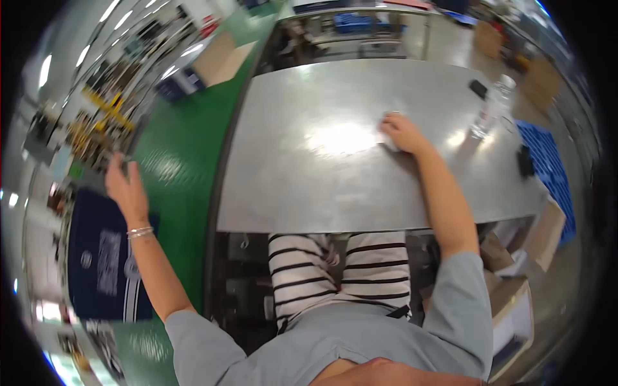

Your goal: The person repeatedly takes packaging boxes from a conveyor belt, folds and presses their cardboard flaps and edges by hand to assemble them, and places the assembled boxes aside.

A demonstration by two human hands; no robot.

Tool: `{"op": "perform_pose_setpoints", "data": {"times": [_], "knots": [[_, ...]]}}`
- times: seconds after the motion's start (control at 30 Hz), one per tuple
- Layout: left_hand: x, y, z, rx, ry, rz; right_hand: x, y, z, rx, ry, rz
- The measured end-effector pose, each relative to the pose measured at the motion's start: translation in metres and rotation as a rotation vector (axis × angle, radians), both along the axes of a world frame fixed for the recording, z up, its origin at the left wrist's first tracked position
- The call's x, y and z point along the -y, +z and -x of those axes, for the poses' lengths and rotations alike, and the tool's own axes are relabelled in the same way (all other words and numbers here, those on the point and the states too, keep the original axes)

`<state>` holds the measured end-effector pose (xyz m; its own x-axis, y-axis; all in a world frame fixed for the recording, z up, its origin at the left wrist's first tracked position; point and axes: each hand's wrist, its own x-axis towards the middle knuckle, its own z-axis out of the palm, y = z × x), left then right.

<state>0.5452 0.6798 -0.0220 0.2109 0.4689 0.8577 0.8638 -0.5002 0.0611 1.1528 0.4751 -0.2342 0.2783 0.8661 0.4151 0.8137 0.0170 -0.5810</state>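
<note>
My left hand reaches out over the left side, above a green surface and just beyond a dark blue printed box. Its thumb and fingers are apart, slightly blurred, and I make out nothing held in them. On the grey metal table, my right hand rests with curled fingers, beside a bright glare patch. Whatever those fingers hold, if anything, is too small or hidden to name.
A clear plastic bottle stands at the table's right, near a small black object. Another black item lies at the right edge, by a blue slatted pallet. Opened cartons sit lower right; another open box is far left.
</note>
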Motion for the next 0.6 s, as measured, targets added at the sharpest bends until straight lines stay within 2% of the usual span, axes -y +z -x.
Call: {"op": "perform_pose_setpoints", "data": {"times": [0.07,0.13,0.17,0.2,0.27,0.33,0.4,0.43,0.57,0.6], "knots": [[0.006,-0.03,-0.097,-0.093,-0.205,0.262,0.001,0.004,-0.001,0.103,0.03,0.058],[-0.008,-0.065,-0.175,-0.129,-0.531,0.345,-0.003,-0.014,-0.012,0.041,0.079,-0.027],[-0.015,-0.081,-0.205,-0.182,-0.528,0.469,0.003,-0.009,-0.012,0.055,0.052,-0.025],[-0.017,-0.111,-0.232,-0.238,-0.522,0.585,0.012,-0.019,-0.011,-0.074,0.068,-0.003],[-0.006,-0.148,-0.271,-0.085,-0.529,0.799,0.02,-0.018,-0.01,-0.239,0.084,0.018],[-0.015,-0.191,-0.295,-0.078,-0.539,0.934,0.024,-0.013,-0.006,-0.266,0.068,0.012],[-0.007,-0.213,-0.297,-0.293,-0.511,0.796,0.031,0.007,-0.001,-0.33,0.046,0.217],[-0.004,-0.225,-0.3,-0.258,-0.522,0.778,0.032,0.001,-0.009,-0.291,0.046,0.21],[-0.001,-0.226,-0.283,-0.078,-0.663,1.037,0.027,-0.027,-0.016,-0.249,0.134,0.184],[-0.001,-0.226,-0.28,-0.077,-0.661,1.03,0.025,-0.03,-0.015,-0.247,0.137,0.177]]}}
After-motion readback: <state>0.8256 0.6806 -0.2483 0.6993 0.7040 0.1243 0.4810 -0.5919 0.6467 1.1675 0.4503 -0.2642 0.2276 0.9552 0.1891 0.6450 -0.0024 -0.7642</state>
